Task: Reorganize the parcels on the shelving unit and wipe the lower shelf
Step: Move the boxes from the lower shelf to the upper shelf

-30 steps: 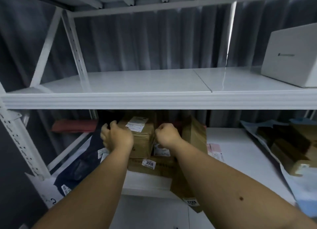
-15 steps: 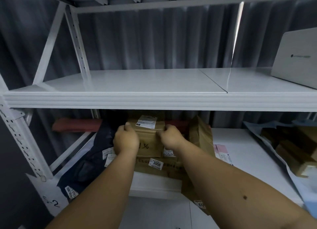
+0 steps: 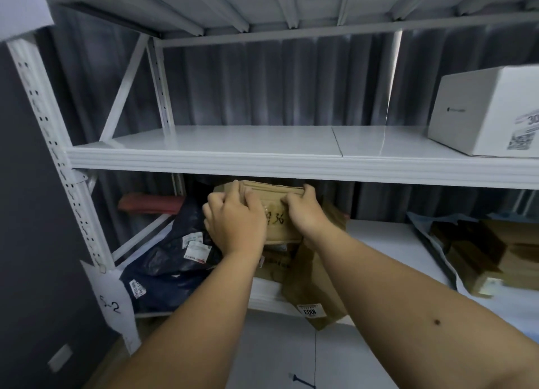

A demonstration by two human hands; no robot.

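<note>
A small brown cardboard box (image 3: 275,213) with handwritten digits is held up just under the front edge of the middle shelf (image 3: 262,164). My left hand (image 3: 233,222) grips its left side and my right hand (image 3: 303,213) grips its right side, fingers curled over the top. Beneath it, on the lower shelf (image 3: 379,237), lie more brown parcels (image 3: 318,286) and a dark blue plastic mailer (image 3: 172,257) with white labels. The box's far side is hidden by the shelf edge.
A white box (image 3: 484,111) stands on the middle shelf at the right. Brown boxes on grey wrapping (image 3: 490,254) fill the lower shelf's right end. A red flat parcel (image 3: 151,203) lies at the back left. The white upright (image 3: 55,155) carries a paper tag.
Both hands closed on the small brown box and lifted it off the stack, up toward the middle shelf's edge. The view tilted upward and left.
</note>
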